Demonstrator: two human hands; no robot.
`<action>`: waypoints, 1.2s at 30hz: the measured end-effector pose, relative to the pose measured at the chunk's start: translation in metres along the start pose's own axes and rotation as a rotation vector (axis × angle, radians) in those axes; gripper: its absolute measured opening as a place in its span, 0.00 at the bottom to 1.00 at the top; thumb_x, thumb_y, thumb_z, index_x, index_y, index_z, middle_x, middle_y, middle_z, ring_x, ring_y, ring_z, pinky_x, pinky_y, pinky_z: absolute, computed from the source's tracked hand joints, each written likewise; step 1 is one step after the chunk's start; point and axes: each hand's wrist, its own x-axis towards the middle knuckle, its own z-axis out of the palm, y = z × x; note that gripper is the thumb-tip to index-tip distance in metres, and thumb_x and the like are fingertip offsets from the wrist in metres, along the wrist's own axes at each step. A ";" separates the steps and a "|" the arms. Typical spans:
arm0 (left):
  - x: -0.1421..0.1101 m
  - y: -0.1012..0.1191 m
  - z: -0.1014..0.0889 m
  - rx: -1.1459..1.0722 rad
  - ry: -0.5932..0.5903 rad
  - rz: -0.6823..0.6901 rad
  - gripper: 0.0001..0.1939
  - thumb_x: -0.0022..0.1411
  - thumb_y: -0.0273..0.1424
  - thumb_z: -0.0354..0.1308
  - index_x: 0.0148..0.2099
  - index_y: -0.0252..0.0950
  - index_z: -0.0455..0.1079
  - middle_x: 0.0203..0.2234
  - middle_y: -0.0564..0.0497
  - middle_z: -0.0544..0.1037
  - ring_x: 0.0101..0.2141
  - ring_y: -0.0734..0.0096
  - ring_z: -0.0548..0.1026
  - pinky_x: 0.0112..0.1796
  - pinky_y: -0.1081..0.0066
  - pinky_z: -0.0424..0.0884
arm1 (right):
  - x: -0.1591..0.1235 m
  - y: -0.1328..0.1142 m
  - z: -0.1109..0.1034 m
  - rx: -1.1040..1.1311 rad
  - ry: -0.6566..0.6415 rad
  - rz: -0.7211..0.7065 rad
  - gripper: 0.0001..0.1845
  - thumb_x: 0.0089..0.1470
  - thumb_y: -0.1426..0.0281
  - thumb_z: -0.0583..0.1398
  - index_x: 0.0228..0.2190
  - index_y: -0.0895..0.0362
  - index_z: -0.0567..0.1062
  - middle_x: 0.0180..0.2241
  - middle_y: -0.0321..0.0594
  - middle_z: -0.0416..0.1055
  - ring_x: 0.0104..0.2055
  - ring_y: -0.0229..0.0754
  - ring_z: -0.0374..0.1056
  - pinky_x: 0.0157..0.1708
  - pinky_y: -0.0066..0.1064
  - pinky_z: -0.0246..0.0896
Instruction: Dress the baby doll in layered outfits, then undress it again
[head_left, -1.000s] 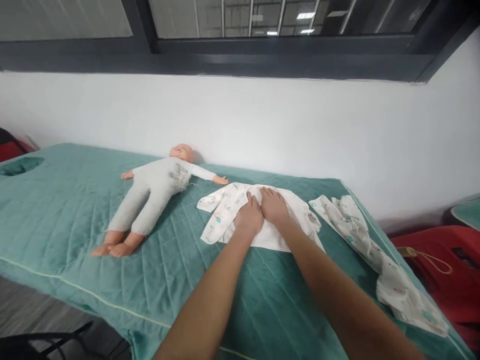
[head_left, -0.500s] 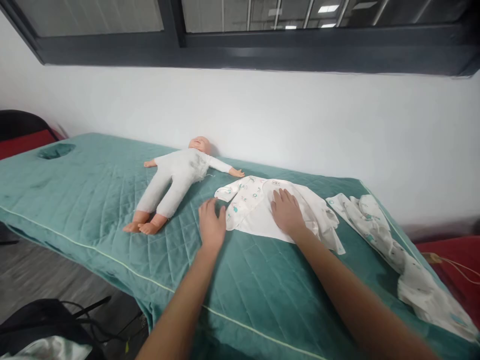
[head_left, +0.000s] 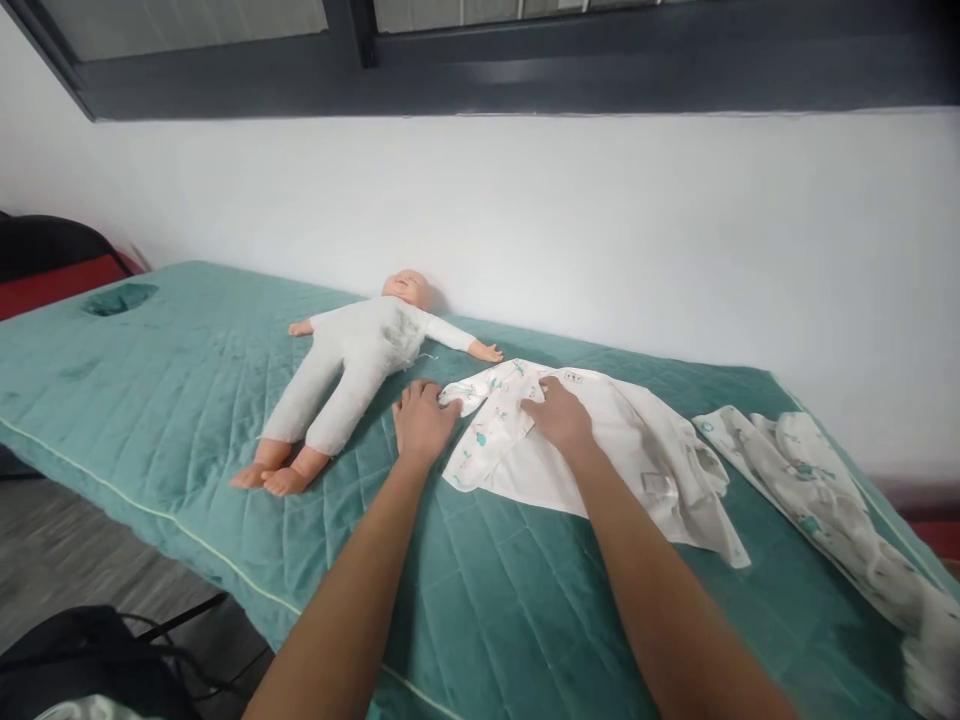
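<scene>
A small white baby shirt [head_left: 510,470] with green and pink prints lies spread on the green quilted cover, its front panel turned open to the right. At the panel's edge, my right hand [head_left: 562,420] has its fingers curled and pinches the cloth. My left hand [head_left: 424,415] rests beside the printed sleeve [head_left: 472,385], fingers spread on the cover and thumb touching the sleeve's cuff. To the left, a baby doll [head_left: 360,350] with a white cloth body lies on its back, one hand close to the shirt's top.
Printed baby trousers [head_left: 825,510] lie stretched along the right side of the bed [head_left: 187,400]. A hole [head_left: 120,298] opens in the cover at the far left. Behind stands a white wall [head_left: 600,230] under a dark window frame [head_left: 600,80]. A black bag-like object [head_left: 82,650] sits below left.
My right hand went from lying flat on the shirt to curled fingers at its printed panel. My left hand moved slightly, its thumb now at the cuff. The view tilted down.
</scene>
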 end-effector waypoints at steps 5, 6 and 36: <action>0.015 -0.001 -0.002 -0.144 0.173 -0.037 0.08 0.59 0.30 0.54 0.40 0.40 0.74 0.42 0.47 0.73 0.43 0.61 0.73 0.42 0.64 0.69 | 0.008 0.017 -0.004 0.172 0.032 -0.010 0.29 0.48 0.66 0.55 0.53 0.54 0.68 0.41 0.40 0.75 0.44 0.48 0.70 0.42 0.35 0.61; 0.018 -0.001 -0.002 -0.181 0.225 -0.056 0.09 0.59 0.29 0.53 0.40 0.40 0.74 0.40 0.47 0.73 0.41 0.63 0.73 0.40 0.66 0.69 | 0.010 0.019 -0.005 0.200 0.048 -0.010 0.30 0.47 0.66 0.55 0.53 0.55 0.68 0.40 0.41 0.75 0.43 0.48 0.70 0.42 0.35 0.61; 0.063 -0.011 0.019 -0.221 0.209 0.056 0.21 0.56 0.18 0.49 0.49 0.33 0.74 0.46 0.43 0.75 0.46 0.62 0.75 0.52 0.63 0.70 | 0.013 0.025 -0.011 0.373 0.105 -0.013 0.24 0.50 0.71 0.56 0.50 0.56 0.71 0.46 0.44 0.74 0.44 0.45 0.70 0.45 0.33 0.61</action>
